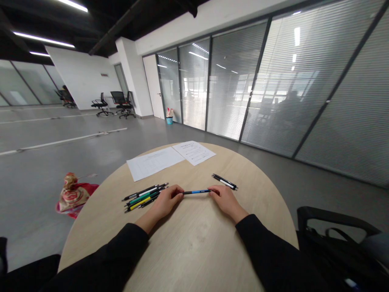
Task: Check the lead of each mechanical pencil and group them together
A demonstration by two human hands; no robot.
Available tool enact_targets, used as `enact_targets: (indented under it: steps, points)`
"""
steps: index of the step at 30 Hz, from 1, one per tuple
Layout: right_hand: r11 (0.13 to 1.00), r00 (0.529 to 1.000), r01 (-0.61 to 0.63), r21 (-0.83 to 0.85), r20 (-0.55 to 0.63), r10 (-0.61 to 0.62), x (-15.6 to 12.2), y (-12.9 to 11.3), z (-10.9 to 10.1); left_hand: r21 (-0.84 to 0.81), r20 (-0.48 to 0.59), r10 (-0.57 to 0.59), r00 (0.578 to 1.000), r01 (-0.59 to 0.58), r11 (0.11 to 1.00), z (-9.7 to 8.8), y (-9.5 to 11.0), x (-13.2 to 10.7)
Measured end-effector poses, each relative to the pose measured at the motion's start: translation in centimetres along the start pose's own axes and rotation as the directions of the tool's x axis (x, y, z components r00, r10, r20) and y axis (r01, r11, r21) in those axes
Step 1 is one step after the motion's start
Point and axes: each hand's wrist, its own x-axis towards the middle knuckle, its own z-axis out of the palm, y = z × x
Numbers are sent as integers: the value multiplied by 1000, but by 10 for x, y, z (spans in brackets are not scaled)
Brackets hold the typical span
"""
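My left hand and my right hand hold a slim blue pen level between them, one end in each hand. Just left of my left hand, several pens with green, yellow and white barrels lie side by side on the round wooden table. A pair of black and white pens rests just above my right hand. Farther out lie two printed paper sheets, the second sheet slightly overlapping the first.
A red and beige plastic bag sits on the grey floor left of the table. A black chair back stands at the right. Glass partitions with blinds line the far side, with black office chairs and a small blue bin beyond.
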Motion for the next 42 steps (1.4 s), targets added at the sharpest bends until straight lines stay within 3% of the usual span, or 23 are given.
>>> enact_targets:
  steps: [14,25,42]
  points:
    - [999,998,-38,39,-55,40,0,3,0,-45,-32,-11,999,10,999,2,1,-1]
    - [997,996,-25,75,-83,31,2,9,5,-93,-36,13,999,-16,996,8,-12,2]
    - [995,995,-49,89,-87,57,0,5,1,-78,-47,-6,999,3,997,6,-7,1]
